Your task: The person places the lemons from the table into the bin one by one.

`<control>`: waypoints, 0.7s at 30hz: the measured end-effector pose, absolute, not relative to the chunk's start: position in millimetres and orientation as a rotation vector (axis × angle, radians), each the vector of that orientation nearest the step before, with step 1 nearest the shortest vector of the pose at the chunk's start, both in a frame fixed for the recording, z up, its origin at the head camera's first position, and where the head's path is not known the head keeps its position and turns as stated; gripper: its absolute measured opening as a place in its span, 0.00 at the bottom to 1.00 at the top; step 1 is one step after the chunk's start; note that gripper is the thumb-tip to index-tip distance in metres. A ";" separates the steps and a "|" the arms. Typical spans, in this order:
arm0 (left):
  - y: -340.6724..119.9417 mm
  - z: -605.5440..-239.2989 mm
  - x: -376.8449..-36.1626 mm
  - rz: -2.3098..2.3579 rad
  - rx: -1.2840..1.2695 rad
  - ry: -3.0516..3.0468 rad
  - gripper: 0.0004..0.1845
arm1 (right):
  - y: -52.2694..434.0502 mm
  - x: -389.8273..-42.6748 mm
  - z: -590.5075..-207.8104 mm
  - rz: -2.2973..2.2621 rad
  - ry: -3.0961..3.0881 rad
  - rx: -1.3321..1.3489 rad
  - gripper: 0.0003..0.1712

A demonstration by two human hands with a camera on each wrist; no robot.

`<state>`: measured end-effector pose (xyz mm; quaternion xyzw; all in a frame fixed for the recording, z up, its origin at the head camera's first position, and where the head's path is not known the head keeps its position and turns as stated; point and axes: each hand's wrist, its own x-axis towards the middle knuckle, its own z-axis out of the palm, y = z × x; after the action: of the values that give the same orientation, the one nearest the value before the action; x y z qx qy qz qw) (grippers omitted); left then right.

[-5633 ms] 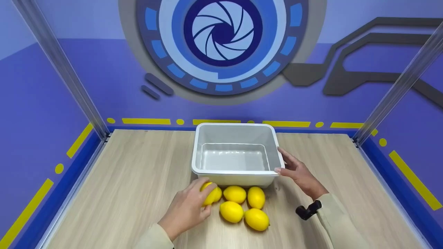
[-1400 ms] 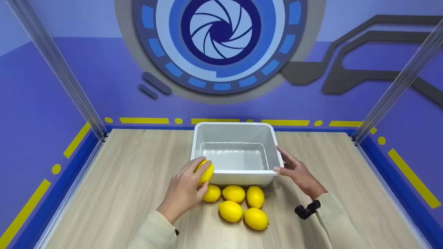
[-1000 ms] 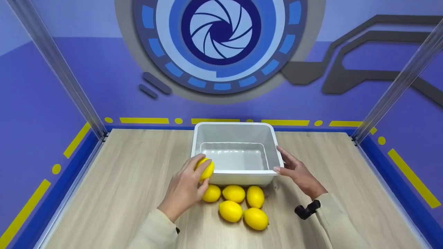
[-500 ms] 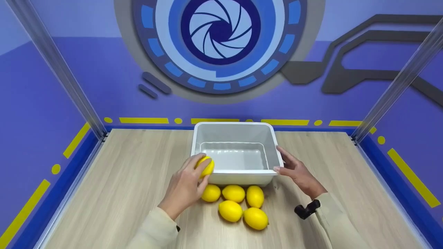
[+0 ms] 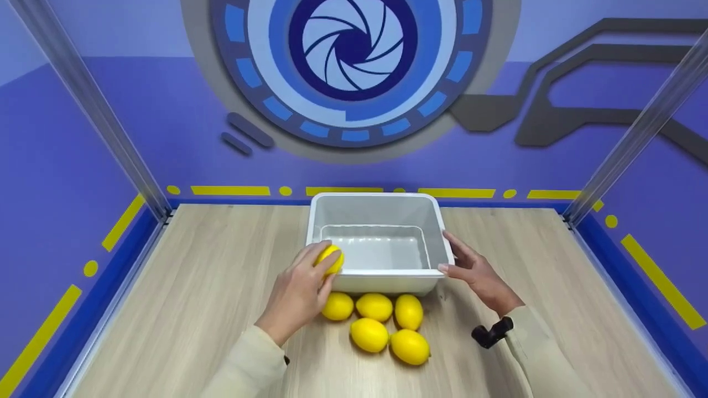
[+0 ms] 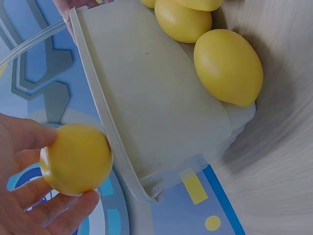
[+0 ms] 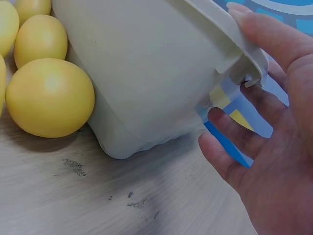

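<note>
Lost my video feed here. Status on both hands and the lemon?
Left hand grips lemon at bin near-left corner. Right hand open, steadying right rim. Five lemons on table. Bin interior unobstructed.

No words, numbers or brand marks can be read anywhere; the wall (image 5: 166,138) carries only shapes, stripes and dots.

Pale wood-grain table (image 5: 210,287), white bin (image 5: 381,279) on it, five yellow lemons (image 5: 381,326) just before the bin.
</note>
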<state>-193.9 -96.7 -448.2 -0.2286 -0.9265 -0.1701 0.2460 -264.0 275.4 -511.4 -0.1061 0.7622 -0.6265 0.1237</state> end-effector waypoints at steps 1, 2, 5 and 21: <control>-96.6 -448.2 -194.2 -0.462 -0.625 -2.527 0.21 | 275.5 -264.0 -511.1 -1.822 2.225 -0.311 0.44; -96.6 -448.2 -194.6 -0.461 -0.625 -2.527 0.20 | 275.5 -264.0 -510.8 -1.821 2.224 -0.314 0.44; -96.5 -448.5 -195.7 -0.465 -0.630 -2.525 0.19 | 275.2 -263.5 -510.1 -1.829 2.214 -0.320 0.44; -93.5 -450.8 -203.1 -0.446 -0.638 -2.521 0.18 | 275.6 -263.3 -510.5 -1.832 2.199 -0.323 0.44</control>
<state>-203.1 -93.5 -450.8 -0.2342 -0.9253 -0.1639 0.2491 -263.3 275.6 -510.5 -0.1111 0.7568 -0.6308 0.1303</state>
